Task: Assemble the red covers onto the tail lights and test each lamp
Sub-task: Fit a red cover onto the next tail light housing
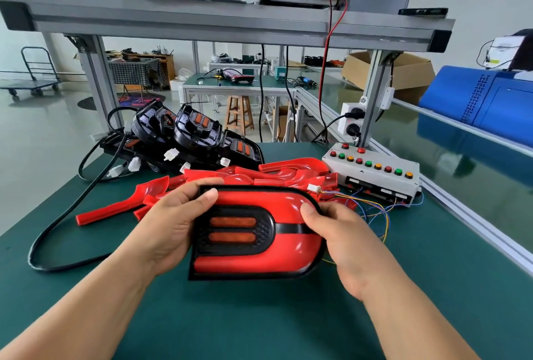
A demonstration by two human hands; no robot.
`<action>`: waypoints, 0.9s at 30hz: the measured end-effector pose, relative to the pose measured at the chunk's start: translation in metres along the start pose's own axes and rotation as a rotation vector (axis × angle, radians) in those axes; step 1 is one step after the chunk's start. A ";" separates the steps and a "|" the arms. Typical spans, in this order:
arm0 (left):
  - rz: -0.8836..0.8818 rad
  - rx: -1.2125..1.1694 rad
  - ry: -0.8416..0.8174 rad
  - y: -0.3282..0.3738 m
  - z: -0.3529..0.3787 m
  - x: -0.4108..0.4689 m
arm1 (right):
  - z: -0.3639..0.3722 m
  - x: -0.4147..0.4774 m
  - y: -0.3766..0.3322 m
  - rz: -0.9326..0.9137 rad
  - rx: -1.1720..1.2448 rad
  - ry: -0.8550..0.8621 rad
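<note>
My left hand [173, 221] and right hand [340, 238] grip the tail light [266, 229] at its ends; I'd press the red cover [288, 255] evenly until flush.

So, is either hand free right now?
No, the left hand and right hand both grip the tail light, thumbs on its red cover.
</note>
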State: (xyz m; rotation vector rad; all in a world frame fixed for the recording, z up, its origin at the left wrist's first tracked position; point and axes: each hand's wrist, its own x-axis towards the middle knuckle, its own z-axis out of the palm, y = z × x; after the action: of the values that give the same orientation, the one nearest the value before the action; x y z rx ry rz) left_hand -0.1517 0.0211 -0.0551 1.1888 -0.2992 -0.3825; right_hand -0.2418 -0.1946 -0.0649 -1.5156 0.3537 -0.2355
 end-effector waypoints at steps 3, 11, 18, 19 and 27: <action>0.068 -0.072 0.025 0.003 -0.001 0.003 | 0.015 0.017 -0.018 0.016 0.119 -0.035; 0.097 -0.065 0.007 -0.004 -0.011 0.001 | 0.035 0.026 0.005 0.007 0.257 -0.135; 0.090 0.018 0.034 -0.014 -0.003 -0.001 | 0.031 0.027 0.011 -0.042 0.327 -0.151; 0.104 0.019 0.042 -0.015 -0.003 -0.001 | 0.032 0.027 0.012 -0.051 0.331 -0.148; 0.127 0.018 0.053 -0.016 -0.001 -0.002 | 0.030 0.028 0.014 -0.033 0.389 -0.168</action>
State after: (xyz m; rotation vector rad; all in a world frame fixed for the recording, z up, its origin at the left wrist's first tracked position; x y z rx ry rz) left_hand -0.1546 0.0180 -0.0703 1.1891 -0.3307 -0.2373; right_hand -0.2058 -0.1768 -0.0810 -1.1483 0.1384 -0.1887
